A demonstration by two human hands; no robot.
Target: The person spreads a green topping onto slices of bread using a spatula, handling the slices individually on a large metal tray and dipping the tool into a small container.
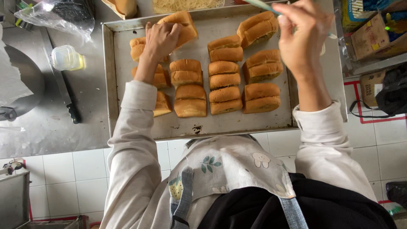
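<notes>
One bread roll (180, 25) at the far edge of the metal baking tray (109, 85) sits under the left hand (161, 39), whose fingers curl down over it and press on its near end; its long axis runs slantwise across the tray's far-left corner, and the left hand is plainly the nearer of the two. About a dozen more rolls (224, 80) lie in rough columns toward the tray's middle and right, long sides mostly across. Over the tray's far-right corner the right hand (302, 36) is pinched narrowly around a thin pale-green stick-like tool (265, 6), which points left and away; its working end is cut off by the picture's edge. Left of the tray lie a small clear lidded tub (65, 57) and a dark-handled knife (63, 89); a crumpled clear plastic bag (55, 15) rests beyond them. Right of the tray stand brown cardboard boxes (373, 38) with coloured printed panels, and a black bag (392, 91) beneath.
</notes>
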